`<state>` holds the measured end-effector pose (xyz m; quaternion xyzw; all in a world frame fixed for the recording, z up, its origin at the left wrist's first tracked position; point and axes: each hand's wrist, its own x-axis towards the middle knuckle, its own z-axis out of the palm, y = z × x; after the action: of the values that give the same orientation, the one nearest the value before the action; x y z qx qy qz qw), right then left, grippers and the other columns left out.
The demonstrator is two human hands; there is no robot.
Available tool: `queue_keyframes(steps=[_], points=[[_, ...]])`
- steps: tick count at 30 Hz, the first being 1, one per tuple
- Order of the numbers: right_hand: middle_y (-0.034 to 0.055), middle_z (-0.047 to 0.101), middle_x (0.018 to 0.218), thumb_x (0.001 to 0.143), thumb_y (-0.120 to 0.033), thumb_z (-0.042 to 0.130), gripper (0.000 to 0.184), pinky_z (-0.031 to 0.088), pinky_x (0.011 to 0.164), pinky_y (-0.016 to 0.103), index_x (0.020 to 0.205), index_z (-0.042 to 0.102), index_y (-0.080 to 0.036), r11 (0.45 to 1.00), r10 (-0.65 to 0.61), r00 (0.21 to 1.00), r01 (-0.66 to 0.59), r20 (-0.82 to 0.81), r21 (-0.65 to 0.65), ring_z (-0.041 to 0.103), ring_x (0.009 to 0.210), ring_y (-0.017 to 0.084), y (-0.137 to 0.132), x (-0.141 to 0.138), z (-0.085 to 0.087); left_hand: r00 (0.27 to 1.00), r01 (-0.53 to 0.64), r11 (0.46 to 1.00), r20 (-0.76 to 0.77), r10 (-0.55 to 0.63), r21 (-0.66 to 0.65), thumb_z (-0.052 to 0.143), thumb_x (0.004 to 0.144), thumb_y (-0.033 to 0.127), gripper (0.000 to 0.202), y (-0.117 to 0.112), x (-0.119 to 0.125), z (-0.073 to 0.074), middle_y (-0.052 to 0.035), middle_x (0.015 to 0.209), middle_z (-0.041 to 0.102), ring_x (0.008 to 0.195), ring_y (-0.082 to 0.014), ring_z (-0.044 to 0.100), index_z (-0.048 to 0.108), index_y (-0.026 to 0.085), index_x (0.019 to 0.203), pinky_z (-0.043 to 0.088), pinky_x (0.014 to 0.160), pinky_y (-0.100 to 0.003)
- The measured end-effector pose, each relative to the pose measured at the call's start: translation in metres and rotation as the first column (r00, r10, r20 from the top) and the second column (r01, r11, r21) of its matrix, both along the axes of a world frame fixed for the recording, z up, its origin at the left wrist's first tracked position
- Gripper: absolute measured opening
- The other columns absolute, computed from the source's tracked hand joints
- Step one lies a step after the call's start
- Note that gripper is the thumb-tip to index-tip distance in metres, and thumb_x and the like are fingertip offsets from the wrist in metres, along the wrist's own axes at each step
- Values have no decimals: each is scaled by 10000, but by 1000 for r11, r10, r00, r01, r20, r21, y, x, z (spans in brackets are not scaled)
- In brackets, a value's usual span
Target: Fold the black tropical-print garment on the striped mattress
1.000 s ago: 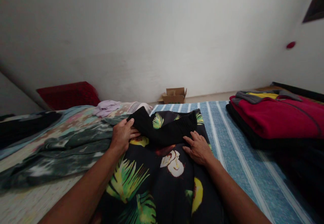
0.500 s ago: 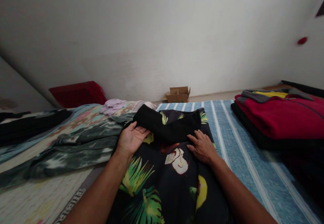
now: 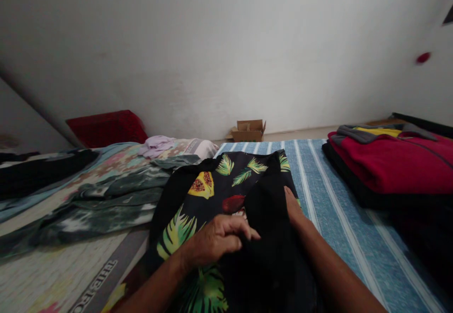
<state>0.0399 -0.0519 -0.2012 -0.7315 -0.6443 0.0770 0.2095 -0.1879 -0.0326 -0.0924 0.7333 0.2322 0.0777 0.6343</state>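
Note:
A black shirt (image 3: pixel 198 211) printed with palm leaves and fruit lies spread before me. Its plain black sleeve (image 3: pixel 271 204) is folded down along the right side of the body. Over the inner edge of that sleeve is my left hand (image 3: pixel 224 237), half curled, with a fingertip stretched onto the black cloth and no cloth visibly gripped. My right hand (image 3: pixel 295 211) lies edge-on against the sleeve's outer side, fingers straight and partly hidden by the fabric. The other black sleeve (image 3: pixel 173 190) runs down the shirt's left side.
Camouflage clothing (image 3: pixel 116 197) lies to the left, by a lilac cloth (image 3: pixel 156 146). On the right, a red fleece (image 3: pixel 385 162) tops a folded pile on the blue striped bedding (image 3: pixel 318 181). A cardboard box (image 3: pixel 248 131) and a red object (image 3: pixel 108 129) are near the wall.
The black sleeve has swung from lying across the shirt's upper part to running down its right side. My left hand moved right and toward me; my right hand turned edge-on beside the sleeve.

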Motion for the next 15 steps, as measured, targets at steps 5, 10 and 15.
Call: queue_keyframes(steps=[5, 10, 15], points=[[121, 416, 1393, 862, -290, 416, 550, 177, 1077, 391, 1386, 379, -127, 999, 24, 999, -22, 44, -28, 341, 1269, 285, 1, 1, 2, 982, 113, 992, -147, -120, -52, 615, 669, 199, 174, -18, -5, -8, -83, 1113, 636, 941, -195, 624, 617, 177, 842, 456, 806, -325], [88, 458, 1365, 857, -252, 419, 525, 199, 1062, 397, 1377, 400, -187, 999, 43, 999, -42, 29, -10, 362, 1249, 278, 0, 0, 5, 968, -86, 994, -242, 68, -64, 668, 650, 288, 433, -25, 11, -15, -14, 864, 624, 671, -123, 613, 509, 179, 1038, 449, 550, -219], [101, 444, 1375, 861, -246, 404, 527, 185, 1068, 388, 1381, 392, -165, 999, 47, 998, -47, 33, 9, 347, 1263, 279, 0, 1, 2, 925, -230, 964, -338, 175, -133, 688, 607, 266, 506, -29, 33, -30, 91, 548, 522, 342, -39, 393, 491, 135, 1055, 241, 340, -163]])
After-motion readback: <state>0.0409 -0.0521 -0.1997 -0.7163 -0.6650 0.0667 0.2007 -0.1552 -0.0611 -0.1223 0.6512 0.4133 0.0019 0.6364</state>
